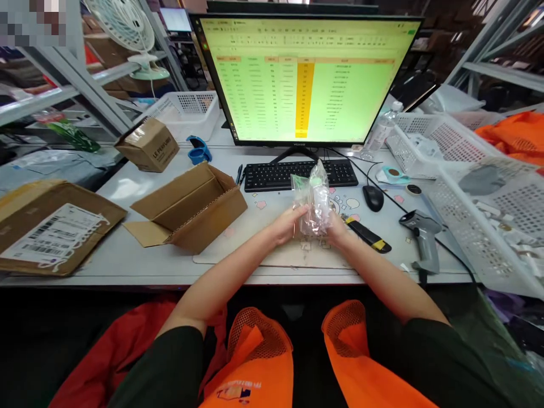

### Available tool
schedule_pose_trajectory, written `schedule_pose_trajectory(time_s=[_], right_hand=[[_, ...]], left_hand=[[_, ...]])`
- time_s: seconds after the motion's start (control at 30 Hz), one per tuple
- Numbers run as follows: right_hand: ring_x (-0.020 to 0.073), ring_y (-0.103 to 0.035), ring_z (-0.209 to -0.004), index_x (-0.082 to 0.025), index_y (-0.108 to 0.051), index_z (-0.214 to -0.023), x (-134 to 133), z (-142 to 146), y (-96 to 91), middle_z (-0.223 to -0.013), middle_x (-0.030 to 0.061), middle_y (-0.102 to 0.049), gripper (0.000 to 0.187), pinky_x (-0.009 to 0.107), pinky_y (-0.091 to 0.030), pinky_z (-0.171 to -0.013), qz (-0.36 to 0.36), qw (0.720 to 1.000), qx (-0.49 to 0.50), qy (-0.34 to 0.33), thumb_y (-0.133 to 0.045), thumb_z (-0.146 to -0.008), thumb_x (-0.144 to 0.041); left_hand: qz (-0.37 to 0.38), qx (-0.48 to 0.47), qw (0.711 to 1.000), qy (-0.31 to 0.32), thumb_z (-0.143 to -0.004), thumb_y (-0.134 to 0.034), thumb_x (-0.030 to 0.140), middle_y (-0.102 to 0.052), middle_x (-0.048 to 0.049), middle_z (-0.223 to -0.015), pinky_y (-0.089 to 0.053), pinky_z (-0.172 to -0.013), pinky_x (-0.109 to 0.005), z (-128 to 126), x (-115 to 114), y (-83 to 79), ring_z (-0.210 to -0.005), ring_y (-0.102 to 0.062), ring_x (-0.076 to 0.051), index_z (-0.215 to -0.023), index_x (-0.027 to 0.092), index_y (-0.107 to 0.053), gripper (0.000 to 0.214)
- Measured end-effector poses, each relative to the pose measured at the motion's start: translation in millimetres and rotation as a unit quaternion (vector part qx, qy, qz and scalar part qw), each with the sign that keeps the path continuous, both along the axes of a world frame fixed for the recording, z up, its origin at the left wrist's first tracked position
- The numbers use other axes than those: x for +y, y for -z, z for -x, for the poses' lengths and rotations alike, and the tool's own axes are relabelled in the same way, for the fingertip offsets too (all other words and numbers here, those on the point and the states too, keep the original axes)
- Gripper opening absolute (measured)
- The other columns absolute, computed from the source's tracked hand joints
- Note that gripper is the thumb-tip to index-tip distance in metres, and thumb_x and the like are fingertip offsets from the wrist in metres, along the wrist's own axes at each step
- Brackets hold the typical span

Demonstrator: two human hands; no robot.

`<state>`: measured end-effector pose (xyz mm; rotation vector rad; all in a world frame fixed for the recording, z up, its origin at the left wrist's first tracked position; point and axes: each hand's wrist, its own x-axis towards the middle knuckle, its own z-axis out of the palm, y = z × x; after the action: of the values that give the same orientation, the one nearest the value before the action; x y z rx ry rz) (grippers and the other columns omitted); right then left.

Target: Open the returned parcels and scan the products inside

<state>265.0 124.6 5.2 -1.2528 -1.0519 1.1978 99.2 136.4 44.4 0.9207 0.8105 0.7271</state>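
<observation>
Between my two hands is a clear plastic bag [317,201], crinkled and shiny, with something pale and a bit of green inside that I cannot make out. My left hand [289,225] grips the bag's left side, thumb on the front. Fingers of my right hand [337,229] are mostly hidden behind the bag, which it holds from the right. The bag is just in front of the keyboard [272,176]. A black and yellow box cutter [369,235] lies right of my right hand. To the left stands an open cardboard box [191,207], flaps up.
A monitor [263,85] shows a spreadsheet. On the right are a mouse [373,198], a barcode scanner [424,238], tape [395,174] and white baskets [480,226]. A labelled carton [55,226] and a small box [148,144] stand left.
</observation>
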Motion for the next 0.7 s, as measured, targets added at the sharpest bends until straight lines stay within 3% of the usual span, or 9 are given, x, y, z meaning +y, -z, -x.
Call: schedule_pose_trajectory(time_s=[0.07,0.17,0.27,0.33,0.43,0.57,0.63,0.7], right_hand=[[0.0362,-0.068,-0.118,-0.021,-0.074,-0.105,2,-6,3.0,-0.108,0.0124,-0.077,0.073,0.057,-0.052,-0.112,-0.029,0.995,-0.083,0.048,-0.056,-0.084,-0.089],[0.0351,-0.063,-0.128,-0.023,-0.069,-0.123,1,-17,2.8,-0.128,0.0128,-0.073,0.076,0.055,-0.049,-0.116,-0.058,0.988,-0.118,0.076,-0.057,-0.085,-0.088],[0.0330,-0.060,-0.137,-0.026,-0.060,-0.139,-6,-22,-0.2,-0.141,0.0122,-0.067,0.078,0.052,-0.051,-0.116,-0.105,0.986,-0.124,0.038,-0.043,-0.094,-0.088],[0.0332,-0.060,-0.139,-0.027,-0.058,-0.141,-10,-22,-3.7,-0.145,0.0114,-0.066,0.078,0.051,-0.051,-0.117,-0.110,0.989,-0.094,-0.003,-0.053,-0.091,-0.086],[0.0336,-0.068,-0.126,-0.027,-0.060,-0.133,-10,-24,-11.5,-0.135,0.0093,-0.072,0.069,0.049,-0.059,-0.108,-0.053,0.998,-0.017,0.018,-0.077,-0.082,-0.071],[0.0305,-0.074,-0.094,-0.027,-0.065,-0.112,-5,-33,-21.2,-0.102,0.0050,-0.076,0.048,0.045,-0.066,-0.076,0.004,0.992,0.103,0.079,-0.080,-0.079,-0.058],[0.0288,-0.074,-0.089,-0.027,-0.063,-0.106,-5,-35,-22.9,-0.098,0.0033,-0.075,0.045,0.042,-0.065,-0.069,0.010,0.985,0.143,0.096,-0.082,-0.077,-0.056],[0.0290,-0.075,-0.096,-0.028,-0.062,-0.107,-4,-33,-22.5,-0.104,0.0028,-0.075,0.044,0.042,-0.067,-0.073,0.000,0.980,0.161,0.115,-0.082,-0.077,-0.054]], left_hand=[[0.029,-0.010,0.999,0.014,-0.086,-0.076,0.040,-0.082,-0.0132,-0.114,-0.065,-0.089,-0.042,-4,13,6.2,-0.102,-0.079,-0.031,-0.132,0.016,-0.070,0.052],[0.002,-0.023,0.999,-0.035,-0.087,-0.070,0.034,-0.075,-0.0114,-0.136,-0.061,-0.102,-0.044,4,21,18.5,-0.122,-0.074,-0.030,-0.142,0.021,-0.065,0.056],[-0.090,0.016,0.990,-0.106,-0.090,-0.065,0.035,-0.064,-0.0067,-0.155,-0.052,-0.119,-0.046,13,24,29.1,-0.146,-0.058,-0.030,-0.149,0.026,-0.060,0.060],[-0.142,0.045,0.980,-0.132,-0.091,-0.063,0.037,-0.060,-0.0054,-0.159,-0.049,-0.123,-0.045,19,28,31.0,-0.153,-0.051,-0.030,-0.149,0.025,-0.060,0.059],[-0.125,0.029,0.981,-0.146,-0.092,-0.060,0.038,-0.066,-0.0077,-0.152,-0.054,-0.118,-0.047,30,37,24.8,-0.147,-0.058,-0.032,-0.147,0.022,-0.061,0.057],[-0.073,-0.035,0.995,-0.059,-0.091,-0.065,0.043,-0.076,-0.0139,-0.130,-0.064,-0.100,-0.052,50,54,14.8,-0.122,-0.073,-0.036,-0.143,0.019,-0.065,0.057],[-0.113,-0.024,0.992,-0.053,-0.090,-0.069,0.046,-0.075,-0.0148,-0.130,-0.064,-0.097,-0.050,57,61,15.7,-0.118,-0.074,-0.035,-0.144,0.020,-0.064,0.060],[-0.205,0.019,0.972,-0.116,-0.091,-0.072,0.053,-0.072,-0.0155,-0.139,-0.062,-0.099,-0.048,62,65,18.8,-0.122,-0.073,-0.034,-0.150,0.023,-0.058,0.068]])
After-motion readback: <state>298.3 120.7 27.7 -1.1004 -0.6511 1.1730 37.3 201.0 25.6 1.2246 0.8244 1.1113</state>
